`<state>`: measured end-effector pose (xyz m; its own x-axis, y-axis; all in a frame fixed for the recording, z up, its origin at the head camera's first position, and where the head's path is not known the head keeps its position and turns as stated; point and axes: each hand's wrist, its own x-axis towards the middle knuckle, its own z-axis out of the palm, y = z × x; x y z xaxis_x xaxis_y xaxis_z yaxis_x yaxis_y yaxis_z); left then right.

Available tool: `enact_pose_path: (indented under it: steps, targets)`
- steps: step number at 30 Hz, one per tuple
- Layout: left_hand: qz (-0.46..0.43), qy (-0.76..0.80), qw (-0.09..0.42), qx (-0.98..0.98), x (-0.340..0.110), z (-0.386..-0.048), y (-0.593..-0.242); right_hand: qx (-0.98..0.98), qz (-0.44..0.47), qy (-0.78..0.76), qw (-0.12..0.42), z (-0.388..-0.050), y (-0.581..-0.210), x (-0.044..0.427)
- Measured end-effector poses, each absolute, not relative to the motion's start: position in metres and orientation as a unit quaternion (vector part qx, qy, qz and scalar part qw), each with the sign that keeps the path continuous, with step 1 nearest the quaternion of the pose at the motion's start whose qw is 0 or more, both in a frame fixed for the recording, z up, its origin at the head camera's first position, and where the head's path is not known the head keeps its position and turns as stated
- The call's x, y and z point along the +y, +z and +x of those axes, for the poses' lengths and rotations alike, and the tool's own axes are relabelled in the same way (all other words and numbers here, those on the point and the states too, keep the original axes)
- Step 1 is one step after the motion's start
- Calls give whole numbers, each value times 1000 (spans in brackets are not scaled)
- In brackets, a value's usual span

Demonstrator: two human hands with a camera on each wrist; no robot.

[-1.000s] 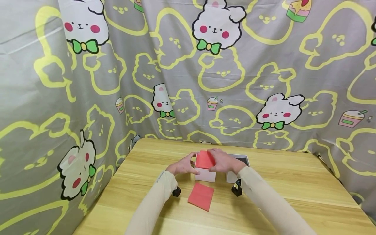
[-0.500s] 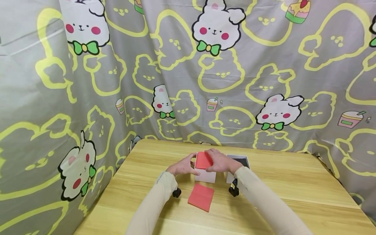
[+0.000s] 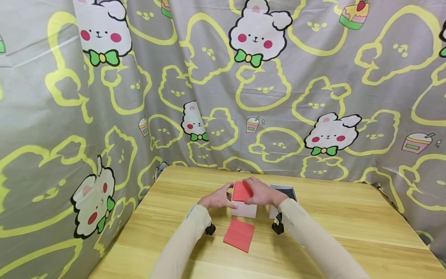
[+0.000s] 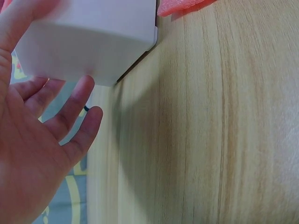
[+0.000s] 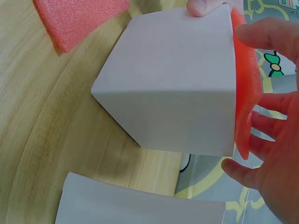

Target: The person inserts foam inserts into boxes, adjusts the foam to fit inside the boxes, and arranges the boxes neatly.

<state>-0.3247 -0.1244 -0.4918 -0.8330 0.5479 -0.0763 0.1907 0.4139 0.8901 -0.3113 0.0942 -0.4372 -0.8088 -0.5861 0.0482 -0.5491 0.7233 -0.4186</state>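
The left hand (image 3: 218, 197) grips a white box (image 3: 245, 210) from nine o'clock. At two o'clock, the right hand (image 3: 262, 192) pinches red foam (image 3: 240, 192) atop it.

main box (image 3: 244, 209): plain white, goes a bit greyish in the shade
red sheet in its mouth (image 3: 241, 191): bright red-orange, solid colour
loose sheet (image 3: 239, 235): more of a coral red, no print
second box (image 3: 283, 186): white outside, black stuff inside (image 3: 287, 192)
table (image 3: 334, 221): yellowish tan, streaky wood grain
curtain (image 3: 223, 91): grey with yellow outline critters, plus white bunnies with pink cheeks, green bows, and pink drink cups
sleeves (image 3: 188, 238): beige, tiny dark lettering on the left one
wrist gadgets (image 3: 210, 229): black
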Motion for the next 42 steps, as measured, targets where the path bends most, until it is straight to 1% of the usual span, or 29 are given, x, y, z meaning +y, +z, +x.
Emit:
enact_pose_path:
  steps: [12,20,27,35,42]
  targets:
    - [218,496,187,820,-124,-325,-493,927,-303,-214,48,-313,-440,93]
    - [214,504,190,815,-124,-324,-492,923,-321,-206,42,-313,-445,96]
    - [207,506,194,814,-124,-323,-489,921,-326,-205,61,-311,-444,100]
    - [206,506,197,814,-123,-323,-488,913,-351,-200,58,-313,-447,104]
    - [210,505,188,816,-123,-322,-488,903,-377,-199,48,-317,-449,106]
